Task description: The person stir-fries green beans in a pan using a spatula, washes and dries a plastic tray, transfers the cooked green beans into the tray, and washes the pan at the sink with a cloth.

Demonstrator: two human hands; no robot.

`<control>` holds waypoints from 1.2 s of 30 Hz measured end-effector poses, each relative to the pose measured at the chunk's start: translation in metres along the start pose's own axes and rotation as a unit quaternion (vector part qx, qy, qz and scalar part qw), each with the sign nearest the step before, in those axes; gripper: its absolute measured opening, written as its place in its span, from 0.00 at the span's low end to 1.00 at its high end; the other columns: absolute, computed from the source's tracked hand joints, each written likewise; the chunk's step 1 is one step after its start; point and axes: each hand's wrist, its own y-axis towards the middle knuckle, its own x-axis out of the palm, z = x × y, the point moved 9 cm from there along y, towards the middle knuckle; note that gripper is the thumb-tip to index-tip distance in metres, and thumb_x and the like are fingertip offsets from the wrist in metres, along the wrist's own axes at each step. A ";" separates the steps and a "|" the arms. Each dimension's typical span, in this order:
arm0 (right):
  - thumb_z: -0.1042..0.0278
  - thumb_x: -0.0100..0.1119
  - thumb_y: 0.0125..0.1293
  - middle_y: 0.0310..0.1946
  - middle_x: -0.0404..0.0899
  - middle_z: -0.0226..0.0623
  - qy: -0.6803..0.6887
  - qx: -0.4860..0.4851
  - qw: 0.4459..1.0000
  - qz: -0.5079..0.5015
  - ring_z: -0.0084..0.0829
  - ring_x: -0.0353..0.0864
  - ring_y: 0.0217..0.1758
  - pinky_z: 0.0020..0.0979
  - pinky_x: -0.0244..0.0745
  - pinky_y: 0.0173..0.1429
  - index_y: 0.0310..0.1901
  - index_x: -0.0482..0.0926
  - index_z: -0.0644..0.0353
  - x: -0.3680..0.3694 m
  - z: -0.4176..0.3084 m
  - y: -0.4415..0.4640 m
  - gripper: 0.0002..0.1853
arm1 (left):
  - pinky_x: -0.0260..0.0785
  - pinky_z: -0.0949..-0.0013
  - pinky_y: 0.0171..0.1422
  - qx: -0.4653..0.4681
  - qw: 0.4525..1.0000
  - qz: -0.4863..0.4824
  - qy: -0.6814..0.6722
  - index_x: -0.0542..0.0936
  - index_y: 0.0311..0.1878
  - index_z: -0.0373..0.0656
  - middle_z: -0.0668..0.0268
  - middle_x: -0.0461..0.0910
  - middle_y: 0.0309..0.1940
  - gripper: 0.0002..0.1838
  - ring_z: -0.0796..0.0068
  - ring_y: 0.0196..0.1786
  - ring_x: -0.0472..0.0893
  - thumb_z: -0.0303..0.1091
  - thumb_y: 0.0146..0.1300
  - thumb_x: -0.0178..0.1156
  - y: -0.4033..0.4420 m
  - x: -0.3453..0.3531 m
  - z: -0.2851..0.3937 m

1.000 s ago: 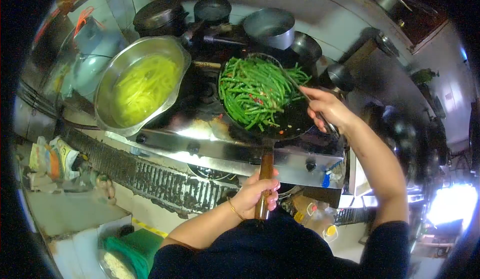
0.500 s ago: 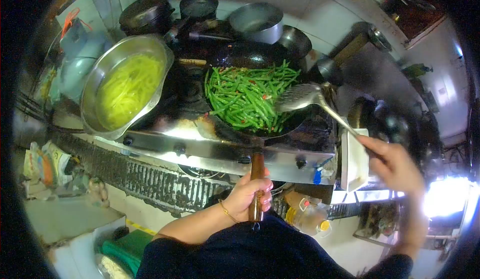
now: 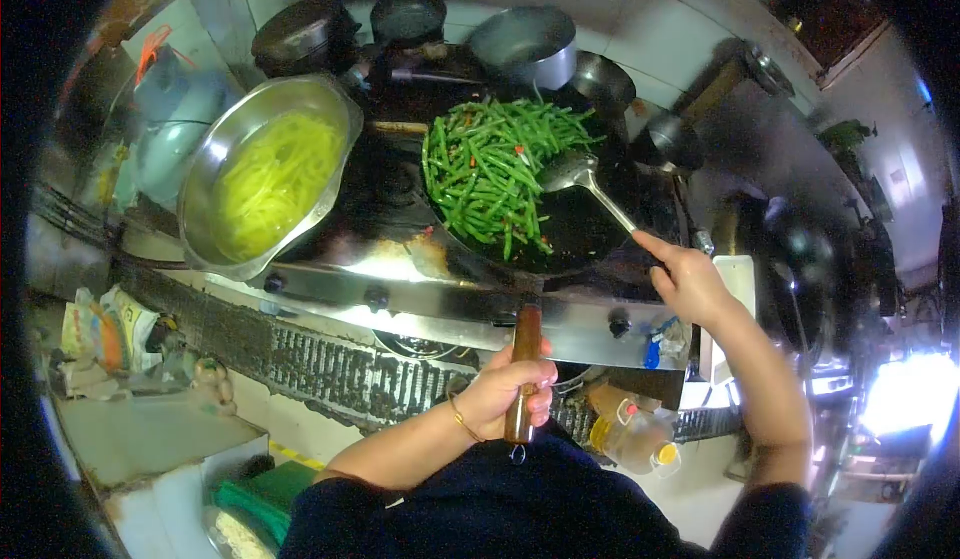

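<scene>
My left hand [image 3: 507, 392] is closed around the brown wooden handle [image 3: 526, 334] of a dark wok [image 3: 580, 249] on the stove. Green beans [image 3: 495, 174] with small red bits lie heaped in the wok, mostly in its left and middle part. My right hand [image 3: 685, 277] grips the end of a metal slotted spatula [image 3: 605, 199], forefinger stretched along its handle. The spatula's head touches the right side of the beans. Left of the wok, a large metal basin [image 3: 335, 194] holds yellow-green strips in liquid [image 3: 275, 184].
Several pots, among them a grey one [image 3: 525, 47], stand behind the wok. A white tray [image 3: 735, 284] lies beyond my right hand. Plastic bottles [image 3: 640, 439] stand below the stove's front edge [image 3: 450, 314]. Bags [image 3: 110, 329] sit at the left.
My right hand has swung from the far right back to the wok, bringing the spatula's head against the beans. The beans have shifted up and left. My left hand keeps hold of the handle.
</scene>
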 end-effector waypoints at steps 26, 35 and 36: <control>0.74 0.56 0.56 0.29 0.78 0.41 -0.344 -0.116 0.930 -0.048 0.44 0.82 0.30 0.42 0.78 0.33 0.65 0.68 0.50 -0.029 -0.130 0.043 0.31 | 0.68 0.70 0.25 0.075 0.997 -0.018 -0.011 0.66 0.44 0.49 0.69 0.69 0.27 0.13 0.78 0.23 0.72 0.27 0.62 0.59 -0.001 0.006 0.003; 0.74 0.54 0.57 0.30 0.81 0.45 -0.322 -0.177 0.929 -0.040 0.45 0.84 0.32 0.45 0.79 0.34 0.61 0.71 0.51 -0.012 -0.179 0.064 0.27 | 0.68 0.70 0.23 0.065 0.997 -0.028 -0.026 0.65 0.42 0.50 0.70 0.69 0.27 0.13 0.77 0.23 0.72 0.26 0.61 0.60 0.008 0.004 -0.004; 0.74 0.54 0.58 0.30 0.82 0.44 -0.371 -0.161 0.912 -0.070 0.43 0.85 0.33 0.43 0.80 0.32 0.58 0.73 0.56 0.008 -0.179 0.078 0.23 | 0.67 0.70 0.23 0.070 0.997 -0.023 -0.022 0.65 0.42 0.50 0.70 0.69 0.27 0.13 0.77 0.22 0.72 0.26 0.61 0.60 0.008 0.004 -0.004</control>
